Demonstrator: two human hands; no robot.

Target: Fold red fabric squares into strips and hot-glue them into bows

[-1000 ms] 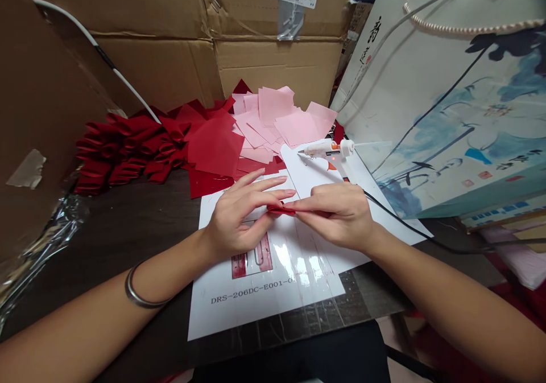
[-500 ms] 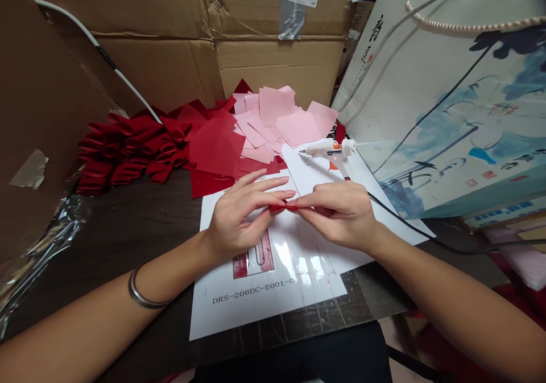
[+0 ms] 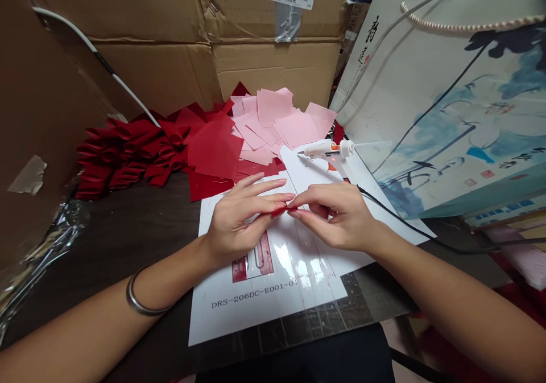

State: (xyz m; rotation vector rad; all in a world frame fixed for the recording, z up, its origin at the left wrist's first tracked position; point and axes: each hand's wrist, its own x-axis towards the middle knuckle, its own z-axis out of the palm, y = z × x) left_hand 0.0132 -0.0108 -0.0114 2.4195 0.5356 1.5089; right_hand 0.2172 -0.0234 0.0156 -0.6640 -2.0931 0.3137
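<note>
Between my two hands, over the printed sheet (image 3: 239, 320), is a small folded red piece (image 3: 279, 211), mostly covered by fingers; whether it is paper or fabric I cannot tell. My left hand (image 3: 243, 215) pinches it between thumb and forefinger, the other fingers stretched out. From the right, the thumb and forefinger of my right hand (image 3: 333, 212) pinch the same piece at its other end. Just beyond the right hand, a white glue gun (image 3: 326, 149) with orange parts rests on white paper, a small light glowing on it.
Folded red pieces (image 3: 128, 155) are heaped at the back left. Beside them lie flat red squares (image 3: 215, 147) and pink squares (image 3: 273, 110). Cardboard (image 3: 273, 67) stands behind, a large paper bag (image 3: 447, 115) at right. A black cord (image 3: 405, 223) crosses the right side.
My right fingertips have shifted slightly on the red piece, with the thumb and forefinger now a little farther apart. The left hand keeps its hold. The view has tilted very slightly.
</note>
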